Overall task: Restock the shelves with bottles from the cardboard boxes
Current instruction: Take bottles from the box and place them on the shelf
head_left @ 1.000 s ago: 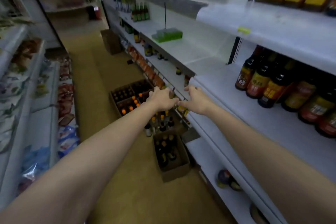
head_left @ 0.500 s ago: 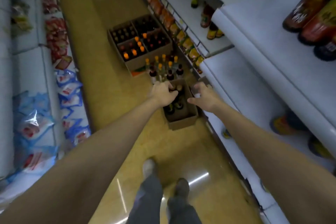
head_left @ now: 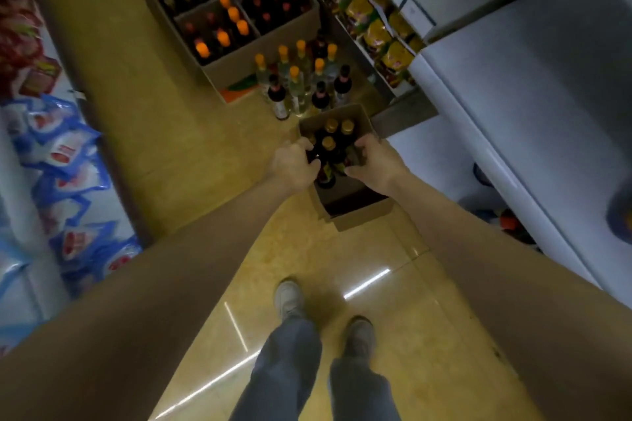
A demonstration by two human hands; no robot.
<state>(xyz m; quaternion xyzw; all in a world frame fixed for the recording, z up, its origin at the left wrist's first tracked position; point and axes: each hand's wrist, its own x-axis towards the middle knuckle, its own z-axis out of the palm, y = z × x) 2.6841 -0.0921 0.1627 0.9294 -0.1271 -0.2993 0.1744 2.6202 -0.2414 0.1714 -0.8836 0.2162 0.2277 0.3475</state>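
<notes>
I am bending over the small cardboard box (head_left: 355,215) on the aisle floor, both arms now reaching down into it; a second ago my hands were hovering up at the edge of the white shelf (head_left: 533,106) to the right of the box, holding nothing. My left hand (head_left: 294,166) is curling over the dark, gold-capped bottles (head_left: 330,143) at the box's left side, and my right hand (head_left: 371,164) is curling over those at its right side. Fingers on both are bent around bottle necks or shoulders, though I cannot tell whether either grip is fully clamped yet. The bottles are standing upright inside the box, not yet lifted. Just beyond the box a cluster of loose orange-capped bottles (head_left: 301,79) is standing on the floor, and farther beyond, a larger divided carton (head_left: 239,68) is holding more. In my judgement, the switch from shelf to box is opening a fresh pick-up: the next lift should be carrying bottles up to that shelf.
</notes>
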